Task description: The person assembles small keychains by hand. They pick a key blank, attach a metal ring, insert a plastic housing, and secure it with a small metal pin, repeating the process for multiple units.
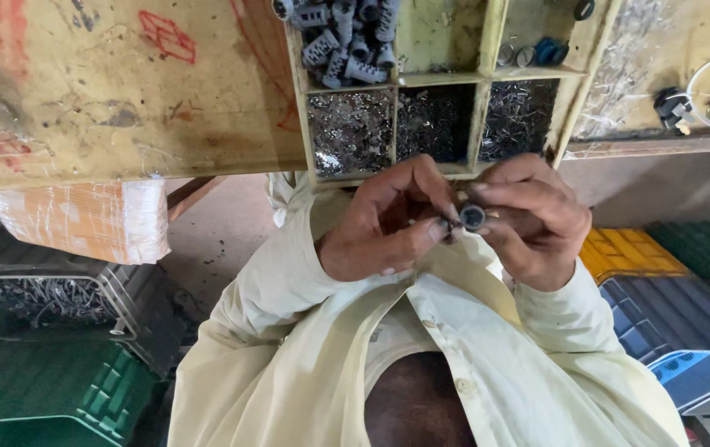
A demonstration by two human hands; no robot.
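Note:
My left hand and my right hand meet close together just below a wooden compartment tray. The thumb and fingers of my right hand pinch a small round dark grey part. My left fingertips touch its left side and seem to pinch a tiny piece against it; that piece is too small to make out. The tray's near compartments hold heaps of tiny shiny metal pieces. A far compartment holds several grey ribbed plastic plugs. Cream sleeves cover both my arms.
A worn wooden bench top with red marks spans the left. Below it are an orange wrapped parcel, a black crate of metal scraps and a green crate. Yellow, grey and green crates stand at right. Black parts lie top right.

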